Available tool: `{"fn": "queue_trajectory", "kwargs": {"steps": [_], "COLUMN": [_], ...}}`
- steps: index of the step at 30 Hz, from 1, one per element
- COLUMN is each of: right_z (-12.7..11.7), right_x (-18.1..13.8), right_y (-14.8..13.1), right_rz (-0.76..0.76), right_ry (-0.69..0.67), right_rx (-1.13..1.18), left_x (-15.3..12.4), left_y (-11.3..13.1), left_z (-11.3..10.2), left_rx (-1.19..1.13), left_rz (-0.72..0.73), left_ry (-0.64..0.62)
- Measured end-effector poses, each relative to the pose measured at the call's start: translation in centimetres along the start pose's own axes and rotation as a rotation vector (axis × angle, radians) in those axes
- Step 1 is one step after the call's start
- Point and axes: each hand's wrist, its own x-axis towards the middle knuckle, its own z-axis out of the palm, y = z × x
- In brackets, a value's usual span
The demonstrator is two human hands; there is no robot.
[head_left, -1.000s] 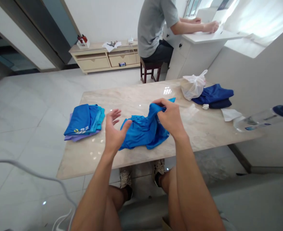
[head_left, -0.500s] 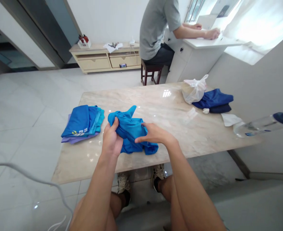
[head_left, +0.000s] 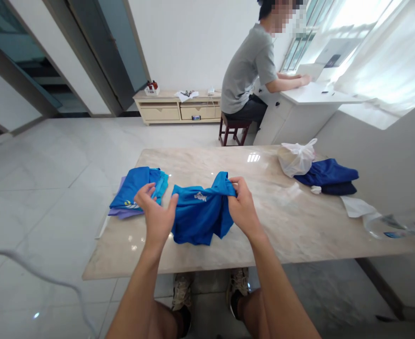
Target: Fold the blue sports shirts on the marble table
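While the marble bench [head_left: 299, 226] fills mid-frame, a seated person in a grey shirt [head_left: 249, 70] works at a white desk, upper right. Left of centre lies a folded stack of blue garments [head_left: 136, 190]; right, a dark blue pile [head_left: 329, 176] beside a white plastic bag [head_left: 297, 159]. At centre, the blue shirt [head_left: 200, 214] is held up off the bench, lower edge touching it. Left hand [head_left: 156, 214] pinches its left edge, fingers half curled; right hand [head_left: 241, 207] is clenched on the bunched right shoulder. Step, by my reading: spreading the shirt to fold. Next calls for pulling it taut and laying it flat.
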Motion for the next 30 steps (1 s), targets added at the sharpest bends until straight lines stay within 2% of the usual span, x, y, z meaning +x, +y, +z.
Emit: {"fn": "queue_trajectory", "kwargs": {"steps": [2, 4, 5, 7, 10, 13, 18, 20, 23, 26, 28, 30], "right_z": [0.6, 1.1, 1.2, 1.3, 0.7, -0.2, -1.6, -2.1, -2.9, -3.3, -3.3, -3.1], "right_x": [-0.4, -0.7, -0.8, -0.9, -0.7, -0.4, -0.1, 0.0, 0.3, 0.7, 0.9, 0.9], "right_y": [-0.8, -1.6, -1.9, -2.3, -2.6, -2.2, -0.4, 0.5, 1.0, 0.2, -0.6, -1.2], "right_rz": [-0.079, -0.146, -0.167, -0.188, -0.186, -0.125, 0.036, 0.083, 0.049, -0.076, -0.114, -0.108], "right_ry": [-0.111, -0.216, -0.249, -0.268, -0.252, -0.28, -0.481, -0.441, -0.182, 0.164, 0.352, 0.464], "right_rx": [0.049, 0.058, 0.06, 0.066, 0.056, 0.018, -0.246, -0.397, -0.453, -0.283, -0.178, -0.122], "left_x": [-1.1, -2.0, -2.3, -2.5, -2.0, -1.6, -2.3, -2.5, -2.4, -1.8, -1.5, -1.4], "left_y": [0.2, 0.7, 1.0, 1.4, 1.8, 2.4, 3.5, 3.6, 3.3, 2.7, 2.4, 2.4], "left_z": [0.8, 1.7, 2.0, 2.3, 1.9, 1.5, 1.8, 2.0, 1.8, 1.5, 1.2, 1.0], "left_rx": [-0.009, -0.1, -0.132, -0.128, -0.058, -0.063, -0.24, -0.349, -0.52, -0.612, -0.617, -0.587], "left_rz": [0.049, -0.029, -0.082, -0.154, -0.161, -0.125, -0.129, -0.168, -0.258, -0.292, -0.27, -0.228], "left_ry": [-0.281, -0.542, -0.622, -0.706, -0.755, -0.71, -0.584, -0.475, -0.273, -0.101, -0.028, -0.025]}}
